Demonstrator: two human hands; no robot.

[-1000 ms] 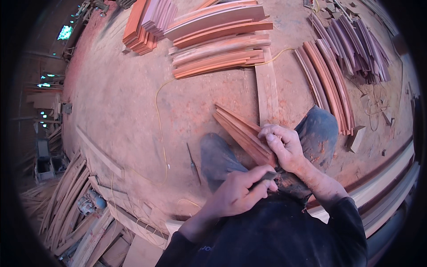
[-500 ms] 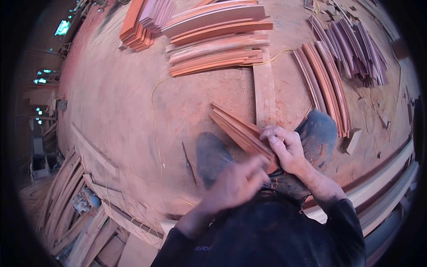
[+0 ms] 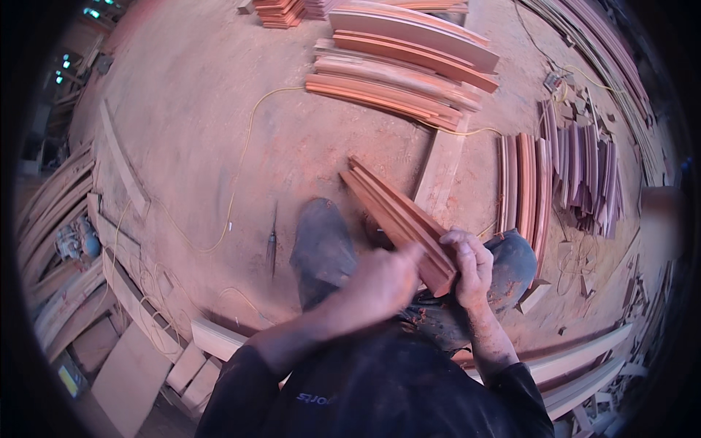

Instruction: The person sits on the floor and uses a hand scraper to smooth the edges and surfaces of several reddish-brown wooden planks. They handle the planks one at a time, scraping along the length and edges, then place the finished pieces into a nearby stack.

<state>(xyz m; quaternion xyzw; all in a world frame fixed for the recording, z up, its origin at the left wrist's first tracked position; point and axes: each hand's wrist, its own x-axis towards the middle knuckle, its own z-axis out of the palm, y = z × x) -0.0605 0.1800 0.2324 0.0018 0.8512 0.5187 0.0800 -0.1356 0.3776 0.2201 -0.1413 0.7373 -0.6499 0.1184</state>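
A reddish-brown, grooved length of wooden moulding (image 3: 394, 214) slants away from my lap between my knees, its near end toward me. My right hand (image 3: 472, 269) grips the right edge near that end, fingers curled over it. On the left side, my left hand (image 3: 387, 279) is against or just beside the moulding. It is somewhat blurred and looks closed like a fist; whatever its fingers hold is hidden. Reddish shavings cling to my right forearm and trousers.
A thin tool with a dark handle (image 3: 272, 252) lies on the floor left of my knee. Stacked mouldings (image 3: 398, 73) lie ahead, with more strips (image 3: 522, 186) to the right. A yellow cord (image 3: 247, 139) crosses the floor. A flat board (image 3: 442, 164) lies beyond my right knee.
The view has swung, so the floor stacks sit farther right and lower. My left hand has shifted up along the moulding's left side; my right hand keeps its grip near the end.
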